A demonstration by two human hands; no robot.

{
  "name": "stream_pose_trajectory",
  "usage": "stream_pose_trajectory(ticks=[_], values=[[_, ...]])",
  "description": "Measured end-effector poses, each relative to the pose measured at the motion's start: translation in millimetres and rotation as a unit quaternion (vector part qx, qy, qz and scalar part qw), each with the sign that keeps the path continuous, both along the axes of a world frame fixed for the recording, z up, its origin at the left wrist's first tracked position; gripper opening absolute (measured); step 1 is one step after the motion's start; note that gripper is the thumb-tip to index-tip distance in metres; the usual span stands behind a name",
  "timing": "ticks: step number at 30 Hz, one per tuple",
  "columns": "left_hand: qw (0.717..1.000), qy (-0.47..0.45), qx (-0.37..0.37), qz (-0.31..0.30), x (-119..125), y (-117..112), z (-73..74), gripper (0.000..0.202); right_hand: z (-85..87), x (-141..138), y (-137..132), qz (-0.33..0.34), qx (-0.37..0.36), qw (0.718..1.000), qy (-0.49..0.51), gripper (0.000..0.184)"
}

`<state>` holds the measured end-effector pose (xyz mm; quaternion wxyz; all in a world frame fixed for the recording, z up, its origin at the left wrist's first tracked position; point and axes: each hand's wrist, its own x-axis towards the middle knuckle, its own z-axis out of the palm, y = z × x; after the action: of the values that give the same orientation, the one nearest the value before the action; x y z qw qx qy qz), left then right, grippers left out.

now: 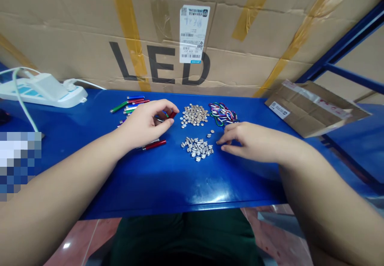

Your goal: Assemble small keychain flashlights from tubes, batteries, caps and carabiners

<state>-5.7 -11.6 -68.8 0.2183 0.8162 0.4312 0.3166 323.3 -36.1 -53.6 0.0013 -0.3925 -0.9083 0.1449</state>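
My left hand (147, 124) is curled over a short red metal tube (172, 115), which is pinched at its fingertips. Beside it lies a loose group of slim metal tubes (129, 105) in blue, red, green and silver, and another red tube (154, 145) lies below my wrist. My right hand (240, 140) rests on the blue table with its fingers apart, holding nothing. Its fingertips are close to a pile of silver button cells (197, 148). A second pile of silver discs (194, 115) lies above that, beside a tangle of multicoloured carabiners (222, 114).
A large taped cardboard box (192, 30) printed LED stands behind the blue table (186, 190). A white power strip (42, 92) with cables sits at the back left. A flattened cardboard parcel (315, 110) lies at the right, near a blue metal shelf frame (339, 58).
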Motion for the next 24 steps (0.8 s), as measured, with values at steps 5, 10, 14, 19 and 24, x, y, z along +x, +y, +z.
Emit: stream_pose_trajectory(ticks=[5, 10, 14, 19, 24], values=[[1.000, -0.003, 0.018, -0.015, 0, -3, 1.9, 0.027, -18.9, 6, -74, -0.061, 0.081, 0.992, 0.071, 0.029], [0.999, 0.005, 0.020, -0.028, 0, -4, 0.7, 0.027, -53.8, 15, -137, -0.097, 0.205, 0.957, 0.178, 0.026], [0.999, -0.001, 0.014, -0.030, 1, -2, -1.7, 0.028, -72.7, 19, -157, -0.088, 0.242, 0.944, 0.206, 0.024], [0.999, -0.011, 0.016, -0.036, 3, -2, -2.3, 0.028, -81.8, 20, -162, -0.065, 0.266, 0.933, 0.233, 0.026], [0.999, -0.006, 0.008, -0.039, 4, -3, -1.2, 0.028, -83.4, 18, -163, -0.073, 0.262, 0.928, 0.253, 0.026]])
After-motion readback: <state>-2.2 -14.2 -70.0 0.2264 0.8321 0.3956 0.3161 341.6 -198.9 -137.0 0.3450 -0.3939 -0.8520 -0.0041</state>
